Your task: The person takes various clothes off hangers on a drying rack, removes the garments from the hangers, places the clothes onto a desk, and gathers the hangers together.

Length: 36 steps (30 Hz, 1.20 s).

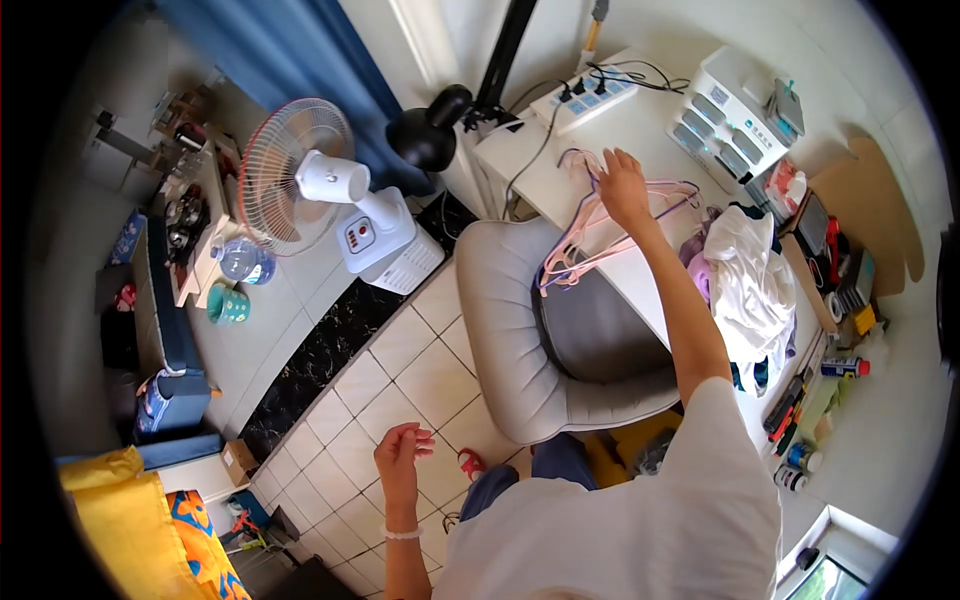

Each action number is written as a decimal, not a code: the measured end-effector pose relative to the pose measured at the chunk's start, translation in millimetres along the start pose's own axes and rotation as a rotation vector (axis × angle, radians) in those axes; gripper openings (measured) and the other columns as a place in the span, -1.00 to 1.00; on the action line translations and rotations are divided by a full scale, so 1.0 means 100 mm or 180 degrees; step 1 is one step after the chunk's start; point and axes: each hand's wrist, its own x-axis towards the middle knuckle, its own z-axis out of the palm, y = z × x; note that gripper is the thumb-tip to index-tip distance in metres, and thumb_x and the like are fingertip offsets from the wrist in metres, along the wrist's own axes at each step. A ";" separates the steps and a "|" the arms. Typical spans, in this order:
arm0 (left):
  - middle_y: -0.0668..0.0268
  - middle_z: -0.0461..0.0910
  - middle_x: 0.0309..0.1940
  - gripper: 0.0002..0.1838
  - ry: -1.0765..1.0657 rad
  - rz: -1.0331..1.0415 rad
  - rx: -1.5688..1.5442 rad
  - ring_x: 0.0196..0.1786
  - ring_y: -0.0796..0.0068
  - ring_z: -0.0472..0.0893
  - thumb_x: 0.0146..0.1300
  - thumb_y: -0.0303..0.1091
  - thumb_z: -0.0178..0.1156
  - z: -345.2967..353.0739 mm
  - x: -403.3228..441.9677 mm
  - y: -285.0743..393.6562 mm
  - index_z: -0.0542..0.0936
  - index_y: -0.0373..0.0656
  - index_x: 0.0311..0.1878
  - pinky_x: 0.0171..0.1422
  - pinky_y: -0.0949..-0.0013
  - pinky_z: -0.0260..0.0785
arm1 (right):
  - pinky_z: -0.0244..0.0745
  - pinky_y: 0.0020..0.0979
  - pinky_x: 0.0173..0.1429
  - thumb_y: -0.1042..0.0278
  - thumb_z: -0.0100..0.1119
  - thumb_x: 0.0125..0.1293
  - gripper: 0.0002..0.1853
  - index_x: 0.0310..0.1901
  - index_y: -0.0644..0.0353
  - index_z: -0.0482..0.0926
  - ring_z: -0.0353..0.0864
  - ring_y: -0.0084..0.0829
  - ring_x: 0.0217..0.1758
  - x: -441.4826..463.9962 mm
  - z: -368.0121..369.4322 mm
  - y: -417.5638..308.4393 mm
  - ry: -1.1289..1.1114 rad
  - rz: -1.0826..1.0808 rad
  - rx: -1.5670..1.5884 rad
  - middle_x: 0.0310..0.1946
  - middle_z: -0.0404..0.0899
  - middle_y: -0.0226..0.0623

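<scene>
My right hand (622, 188) reaches over the white desk (530, 170), its fingers stretched out. Right beside and under it lie several pink and purple clothes hangers (575, 240), overhanging the desk edge above the chair. Whether the palm touches them I cannot tell. My left hand (403, 448), with a pale bracelet at the wrist, hangs in the air over the tiled floor. Its fingers are loosely bent, and I see nothing in them. To the right of my right forearm sits a heap of white and purple clothes (745, 280) on the desk.
A grey padded chair (505, 340) stands against the desk, close in front of me. Left of it is a white fan (335, 180). A black lamp (430, 130) and a power strip (585, 100) are at the desk's back. Bottles and tools line the right side.
</scene>
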 end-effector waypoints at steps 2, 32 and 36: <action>0.18 0.60 -0.35 -0.80 0.0095 0.0149 -0.0037 -0.33 0.42 0.61 0.33 -0.41 -0.02 -0.12 -0.05 0.09 0.53 -0.32 -0.15 -0.28 0.45 0.48 | 0.30 -0.17 0.19 0.46 0.00 0.20 -0.72 -0.04 0.23 0.49 0.35 0.03 0.15 -0.12 -0.23 -0.17 -0.0156 -0.0359 0.0297 0.00 0.47 -0.03; 0.21 0.65 -0.37 -0.89 0.0652 0.3748 0.0628 -0.32 0.47 0.63 0.24 -0.52 0.11 -3.85 -2.59 0.49 0.60 -0.31 -0.24 -0.21 0.49 0.46 | 0.37 -0.43 -0.49 0.64 0.12 0.11 -0.86 -0.26 0.39 0.54 0.49 -0.28 -0.59 -2.27 -4.93 -7.25 0.3270 -0.3970 0.2721 -0.56 0.52 -0.19; 0.21 0.64 -0.45 -0.82 0.1154 0.3874 0.0704 -0.38 0.39 0.63 0.28 -0.37 0.11 -3.79 -2.71 0.47 0.59 -0.29 -0.32 -0.25 0.43 0.45 | 0.46 -0.25 -0.30 0.43 0.11 0.20 -0.86 -0.27 0.32 0.55 0.58 -0.10 -0.38 -1.86 -5.50 -7.84 0.4255 -0.3677 0.2652 -0.39 0.58 -0.07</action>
